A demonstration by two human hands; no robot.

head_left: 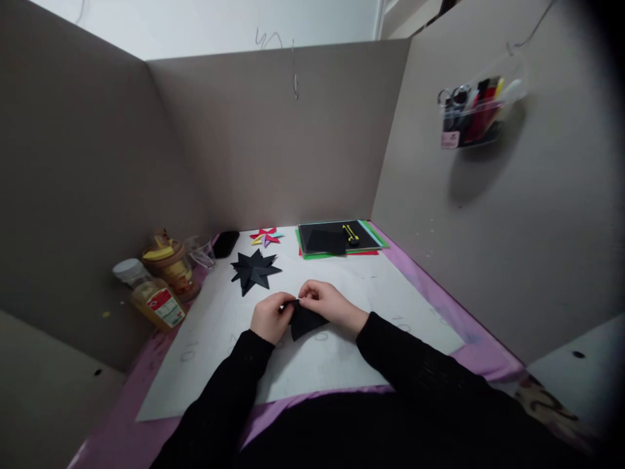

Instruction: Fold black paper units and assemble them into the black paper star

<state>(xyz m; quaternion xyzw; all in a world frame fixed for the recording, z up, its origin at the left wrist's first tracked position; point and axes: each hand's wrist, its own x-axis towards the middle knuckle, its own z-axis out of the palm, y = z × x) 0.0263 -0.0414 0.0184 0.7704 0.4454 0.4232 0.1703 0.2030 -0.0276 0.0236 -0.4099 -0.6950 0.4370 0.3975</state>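
White sheet [390,291] seems passable rightward; black star [254,268] blocks front-left

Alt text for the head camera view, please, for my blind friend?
A person's left hand and right hand pinch black paper over a white sheet. Beyond lie a black paper star, a smaller multicoloured star and a paper stack topped by a yellow cutter.

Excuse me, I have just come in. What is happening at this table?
A person's left hand and right hand pinch a small piece of black paper above a white sheet. Beyond the hands lies a black paper star, with a smaller multicoloured star behind it. At the back, a yellow-and-black cutter rests on a stack of coloured paper.
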